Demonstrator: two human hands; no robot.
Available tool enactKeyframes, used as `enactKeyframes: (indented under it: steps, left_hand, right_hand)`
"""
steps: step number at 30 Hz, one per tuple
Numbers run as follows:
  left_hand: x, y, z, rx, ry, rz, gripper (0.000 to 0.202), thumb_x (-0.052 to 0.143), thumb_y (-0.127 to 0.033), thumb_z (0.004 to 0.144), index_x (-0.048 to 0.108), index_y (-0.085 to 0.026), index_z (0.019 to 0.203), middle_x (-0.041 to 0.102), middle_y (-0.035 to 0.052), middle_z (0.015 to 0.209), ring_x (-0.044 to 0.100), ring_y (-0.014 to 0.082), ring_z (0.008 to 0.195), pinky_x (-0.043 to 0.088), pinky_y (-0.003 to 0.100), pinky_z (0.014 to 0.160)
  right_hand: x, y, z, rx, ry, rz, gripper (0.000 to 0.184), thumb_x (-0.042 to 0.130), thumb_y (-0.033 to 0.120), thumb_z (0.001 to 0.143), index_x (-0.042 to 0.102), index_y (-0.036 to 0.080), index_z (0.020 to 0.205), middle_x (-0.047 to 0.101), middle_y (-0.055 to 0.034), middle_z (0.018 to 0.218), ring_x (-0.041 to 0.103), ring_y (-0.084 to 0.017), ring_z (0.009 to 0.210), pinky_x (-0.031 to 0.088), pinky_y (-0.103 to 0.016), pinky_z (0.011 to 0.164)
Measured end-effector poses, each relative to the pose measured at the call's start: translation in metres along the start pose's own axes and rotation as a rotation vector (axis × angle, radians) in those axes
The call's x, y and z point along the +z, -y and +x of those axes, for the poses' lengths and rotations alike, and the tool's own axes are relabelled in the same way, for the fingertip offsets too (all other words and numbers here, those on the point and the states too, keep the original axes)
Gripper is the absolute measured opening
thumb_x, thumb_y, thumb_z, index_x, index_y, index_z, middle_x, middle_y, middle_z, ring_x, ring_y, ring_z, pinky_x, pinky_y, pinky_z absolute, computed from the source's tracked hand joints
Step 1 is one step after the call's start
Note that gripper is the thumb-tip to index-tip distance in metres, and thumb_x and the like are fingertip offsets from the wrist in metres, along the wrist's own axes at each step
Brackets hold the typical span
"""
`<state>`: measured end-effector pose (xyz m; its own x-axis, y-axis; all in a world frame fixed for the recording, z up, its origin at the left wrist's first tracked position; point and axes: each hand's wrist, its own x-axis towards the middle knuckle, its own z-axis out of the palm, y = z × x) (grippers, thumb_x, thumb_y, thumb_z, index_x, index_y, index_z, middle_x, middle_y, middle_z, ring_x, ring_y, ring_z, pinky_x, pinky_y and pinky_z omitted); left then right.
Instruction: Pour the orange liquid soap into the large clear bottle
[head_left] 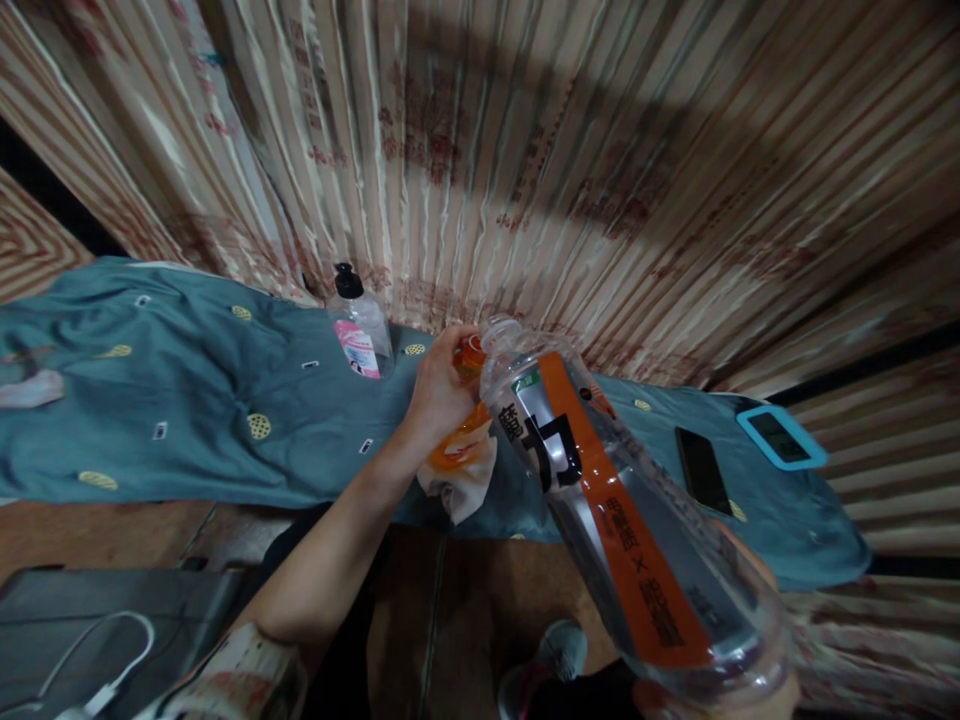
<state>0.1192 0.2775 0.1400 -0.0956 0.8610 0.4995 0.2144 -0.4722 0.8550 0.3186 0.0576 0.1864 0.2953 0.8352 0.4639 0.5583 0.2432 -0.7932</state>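
Note:
A large clear plastic bottle (pixel 600 490) with an orange and grey label lies tilted across the middle, its open mouth pointing up and left. My right hand (pixel 757 575) wraps round its base at the lower right and is mostly hidden behind it. My left hand (pixel 439 390) is closed at the bottle's mouth. It pinches an orange cap (pixel 472 355) and holds a crumpled white and orange cloth (pixel 461 470) that hangs below the palm.
A teal cloth (pixel 187 400) covers the low surface ahead. On it stand a clear pump bottle (pixel 361 325), a black phone (pixel 702 468) and a blue-cased device (pixel 781 437). Striped curtains (pixel 525 150) hang behind. A white cable (pixel 112 650) lies at the lower left.

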Motion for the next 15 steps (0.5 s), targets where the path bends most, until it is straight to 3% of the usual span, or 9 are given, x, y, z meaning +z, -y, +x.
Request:
enactKeyframes:
  steps: [4, 7, 15]
  left_hand:
    - [0.0, 0.001, 0.0, 0.008, -0.006, 0.01, 0.03, 0.082, -0.028, 0.079, 0.066, -0.021, 0.104, 0.074, 0.0044, 0.104, 0.069, 0.0202, 0.094, 0.055, 0.033, 0.085]
    - [0.001, 0.001, 0.0, 0.012, -0.008, 0.008, 0.029, 0.081, -0.03, 0.08, 0.067, -0.021, 0.103, 0.074, 0.0043, 0.103, 0.069, 0.02, 0.093, 0.055, 0.032, 0.083]
    - [0.003, 0.004, 0.0, 0.027, -0.036, 0.01, 0.028, 0.08, -0.034, 0.081, 0.067, -0.021, 0.102, 0.073, 0.0046, 0.102, 0.068, 0.0202, 0.091, 0.053, 0.032, 0.081]
  right_hand:
    - [-0.009, -0.014, 0.006, -0.045, 0.047, 0.03, 0.087, 0.083, 0.067, 0.078, 0.054, 0.026, 0.15, 0.064, -0.0023, 0.135, 0.065, -0.022, 0.118, 0.047, -0.026, 0.103]
    - [-0.021, -0.029, 0.012, -0.266, 0.235, -0.024, 0.094, 0.084, 0.059, 0.081, 0.044, 0.027, 0.159, 0.066, -0.0032, 0.136, 0.071, -0.023, 0.113, 0.057, -0.027, 0.092]
    - [-0.024, -0.028, 0.016, -0.268, 0.229, -0.037, 0.091, 0.082, 0.058, 0.082, 0.043, 0.029, 0.159, 0.066, -0.0028, 0.136, 0.071, -0.023, 0.111, 0.059, -0.027, 0.09]
